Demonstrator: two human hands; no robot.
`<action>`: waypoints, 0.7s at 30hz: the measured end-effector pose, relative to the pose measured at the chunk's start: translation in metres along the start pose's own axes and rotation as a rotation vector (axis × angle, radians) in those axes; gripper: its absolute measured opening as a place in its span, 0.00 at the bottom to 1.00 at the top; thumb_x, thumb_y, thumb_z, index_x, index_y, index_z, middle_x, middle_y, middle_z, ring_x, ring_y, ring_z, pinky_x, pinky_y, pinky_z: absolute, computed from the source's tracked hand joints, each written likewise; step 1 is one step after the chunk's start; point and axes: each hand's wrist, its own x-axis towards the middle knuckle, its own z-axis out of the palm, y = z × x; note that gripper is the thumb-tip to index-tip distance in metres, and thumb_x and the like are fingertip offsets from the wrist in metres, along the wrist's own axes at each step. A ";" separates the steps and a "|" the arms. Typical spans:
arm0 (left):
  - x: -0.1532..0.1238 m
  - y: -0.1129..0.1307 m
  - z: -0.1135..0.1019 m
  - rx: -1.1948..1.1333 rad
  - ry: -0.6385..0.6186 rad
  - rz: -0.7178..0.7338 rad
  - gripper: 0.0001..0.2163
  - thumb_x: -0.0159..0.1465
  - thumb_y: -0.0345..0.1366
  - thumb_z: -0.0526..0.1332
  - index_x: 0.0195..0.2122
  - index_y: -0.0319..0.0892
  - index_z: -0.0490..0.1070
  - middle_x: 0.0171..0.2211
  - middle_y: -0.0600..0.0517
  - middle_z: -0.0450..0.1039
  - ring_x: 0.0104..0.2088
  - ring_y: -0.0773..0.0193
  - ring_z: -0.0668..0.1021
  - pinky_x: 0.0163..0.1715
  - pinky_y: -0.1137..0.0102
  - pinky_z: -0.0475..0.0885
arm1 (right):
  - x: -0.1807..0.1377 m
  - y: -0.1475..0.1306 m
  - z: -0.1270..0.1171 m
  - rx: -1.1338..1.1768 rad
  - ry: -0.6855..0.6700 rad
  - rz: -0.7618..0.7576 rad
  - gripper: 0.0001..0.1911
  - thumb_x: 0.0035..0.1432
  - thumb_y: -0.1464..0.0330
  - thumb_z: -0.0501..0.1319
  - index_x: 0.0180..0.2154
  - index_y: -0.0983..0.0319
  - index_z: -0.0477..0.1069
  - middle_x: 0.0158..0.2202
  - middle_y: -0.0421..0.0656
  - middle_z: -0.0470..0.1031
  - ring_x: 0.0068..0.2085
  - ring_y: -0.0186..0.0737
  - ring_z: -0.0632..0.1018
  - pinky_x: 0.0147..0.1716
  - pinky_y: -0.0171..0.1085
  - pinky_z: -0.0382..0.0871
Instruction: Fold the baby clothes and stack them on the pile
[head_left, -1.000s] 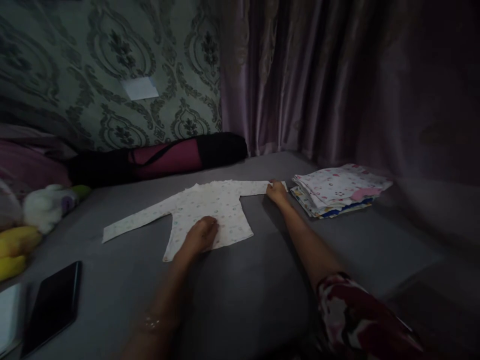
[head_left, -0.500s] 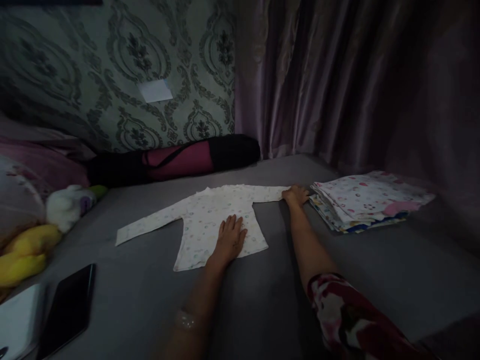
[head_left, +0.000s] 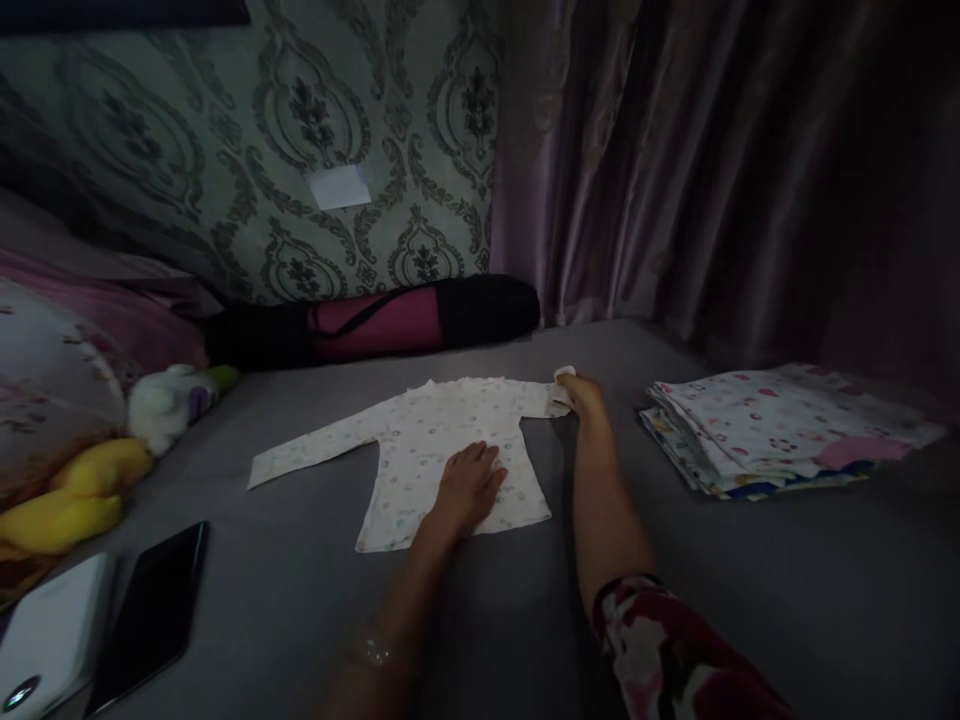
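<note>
A small white long-sleeved shirt (head_left: 420, 450) with a faint print lies spread on the grey bed sheet (head_left: 285, 590). My left hand (head_left: 470, 487) rests flat on the shirt's body, fingers stretched out, near its lower right part. At the end of the right-side sleeve, my right hand (head_left: 582, 392) grips the cuff, which is lifted and turned back towards the body. The other sleeve (head_left: 315, 448) reaches out straight to the left. Part of the right-hand fingers is hidden behind the cloth and the hand.
A stack of folded printed cloths (head_left: 780, 420) lies to the right. On the left are a black phone (head_left: 154, 615), a white device (head_left: 56, 625), a yellow plush toy (head_left: 82, 490) and a white plush toy (head_left: 169, 405). A long black and pink bag (head_left: 382, 322) lies along the wall.
My right hand has gone from lying over the sleeve end to holding it, folding the cuff back leftwards. My left hand stays on the shirt. The view has shifted slightly left.
</note>
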 end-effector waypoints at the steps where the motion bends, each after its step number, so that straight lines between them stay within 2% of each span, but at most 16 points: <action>1: 0.007 -0.002 -0.005 -0.007 -0.014 0.000 0.19 0.69 0.43 0.50 0.54 0.42 0.71 0.56 0.42 0.71 0.58 0.52 0.71 0.56 0.59 0.66 | 0.000 -0.002 -0.001 0.040 -0.006 0.027 0.08 0.55 0.74 0.58 0.34 0.67 0.76 0.23 0.40 0.74 0.26 0.37 0.76 0.23 0.31 0.68; 3: 0.028 -0.007 -0.014 -0.032 -0.047 -0.015 0.17 0.69 0.42 0.49 0.45 0.43 0.75 0.46 0.44 0.77 0.50 0.54 0.77 0.49 0.63 0.70 | 0.002 -0.006 -0.006 0.118 -0.013 0.074 0.09 0.53 0.75 0.57 0.34 0.66 0.75 0.22 0.38 0.73 0.24 0.35 0.75 0.22 0.30 0.66; 5: 0.056 -0.014 -0.017 -0.081 -0.011 -0.020 0.16 0.69 0.40 0.49 0.45 0.42 0.75 0.44 0.44 0.78 0.47 0.57 0.78 0.47 0.65 0.71 | 0.004 -0.010 -0.013 0.195 -0.018 0.101 0.08 0.53 0.74 0.57 0.34 0.65 0.75 0.22 0.38 0.73 0.24 0.34 0.74 0.22 0.29 0.67; 8: 0.100 -0.027 -0.011 -0.116 0.082 0.074 0.17 0.67 0.36 0.51 0.54 0.39 0.70 0.52 0.43 0.74 0.54 0.58 0.73 0.55 0.65 0.67 | 0.008 -0.012 -0.026 0.297 -0.020 0.136 0.06 0.54 0.72 0.58 0.33 0.63 0.73 0.23 0.38 0.73 0.24 0.34 0.74 0.23 0.29 0.69; 12: 0.142 -0.039 0.010 -0.089 0.035 0.138 0.20 0.65 0.36 0.53 0.57 0.38 0.68 0.60 0.43 0.66 0.63 0.56 0.65 0.63 0.63 0.58 | 0.012 -0.013 -0.039 0.447 -0.010 0.207 0.03 0.55 0.73 0.59 0.30 0.62 0.70 0.22 0.38 0.73 0.23 0.32 0.73 0.21 0.29 0.68; 16: 0.156 -0.045 0.024 -0.073 -0.036 0.068 0.26 0.65 0.44 0.54 0.63 0.40 0.62 0.66 0.44 0.58 0.66 0.50 0.57 0.64 0.60 0.55 | 0.012 -0.016 -0.042 0.614 -0.036 0.288 0.04 0.54 0.75 0.60 0.28 0.63 0.70 0.20 0.36 0.71 0.20 0.31 0.71 0.17 0.28 0.64; 21: 0.159 -0.040 0.012 -0.019 -0.087 0.088 0.27 0.64 0.50 0.53 0.63 0.48 0.61 0.63 0.46 0.60 0.60 0.49 0.62 0.60 0.57 0.58 | 0.011 -0.023 -0.038 0.625 -0.023 0.268 0.02 0.54 0.73 0.62 0.30 0.61 0.69 0.22 0.36 0.72 0.21 0.30 0.71 0.16 0.27 0.61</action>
